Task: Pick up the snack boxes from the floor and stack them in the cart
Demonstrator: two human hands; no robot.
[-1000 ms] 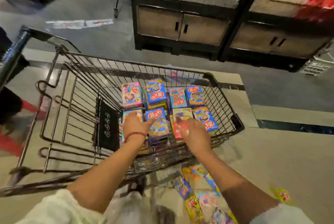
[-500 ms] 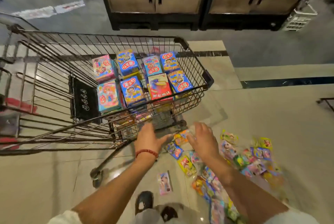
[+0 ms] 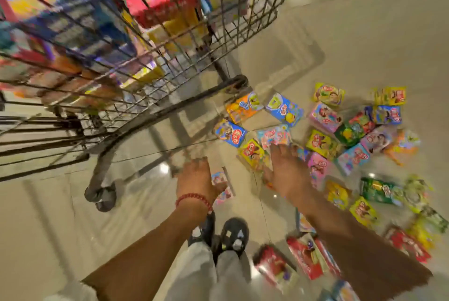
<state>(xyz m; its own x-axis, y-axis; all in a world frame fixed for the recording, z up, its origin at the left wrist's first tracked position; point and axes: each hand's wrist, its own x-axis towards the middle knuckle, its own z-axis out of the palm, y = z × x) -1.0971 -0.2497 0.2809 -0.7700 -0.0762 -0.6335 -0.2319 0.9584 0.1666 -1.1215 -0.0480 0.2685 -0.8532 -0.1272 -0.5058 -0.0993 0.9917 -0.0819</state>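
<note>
Hands, left (image 3: 195, 176) and right (image 3: 286, 171), both released, reach toward scattered snack boxes (image 3: 323, 141) on floor (image 3: 364, 40) right of cart (image 3: 145, 57).

The snack boxes (image 3: 230, 133) on the floor carry red oval logos. Their lettering is too blurred to read.

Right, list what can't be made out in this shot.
- Stacked snack boxes in the wire shopping cart: head view, motion blur and mesh hide their count.
- Small pink box on the floor: left hand covers part.
- Fingertips of right hand: blurred; contact with yellow box unclear.
- Red boxes: right forearm covers some.
</note>
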